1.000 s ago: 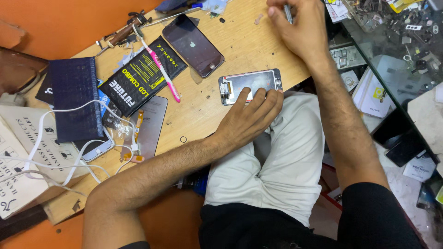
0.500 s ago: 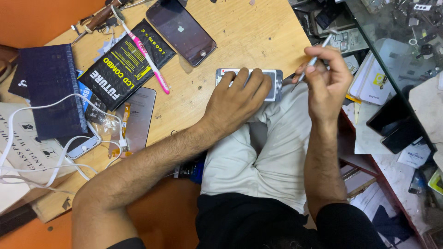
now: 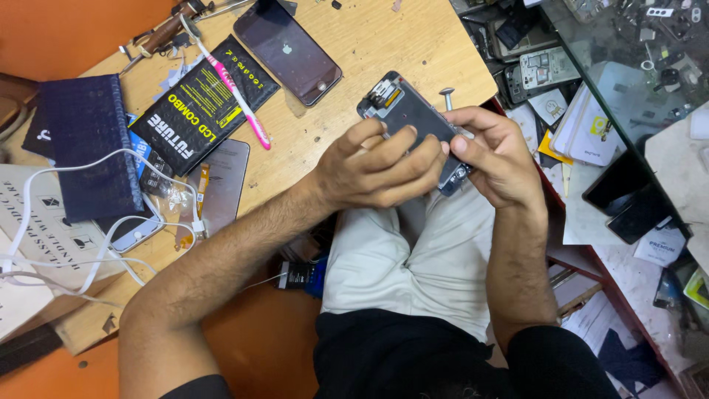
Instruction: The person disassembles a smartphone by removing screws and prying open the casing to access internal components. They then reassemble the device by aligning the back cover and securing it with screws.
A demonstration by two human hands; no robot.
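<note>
Both hands hold a dark phone screen assembly above the near edge of the wooden surface, over the lap: the left hand wraps its fingers across the middle of the part, and the right hand grips its near end, thumb pressed on top. A small metal tool stands just beyond the right hand. On the surface lie a dark phone, a black flat box with a pink toothbrush across it, a dark blue pouch and a white cable; whether box or pouch contains anything cannot be told. Half a second ago the assembly lay flat on the surface under the left hand while the right hand held a thin tool; now it is lifted and tilted, gripped by both.
</note>
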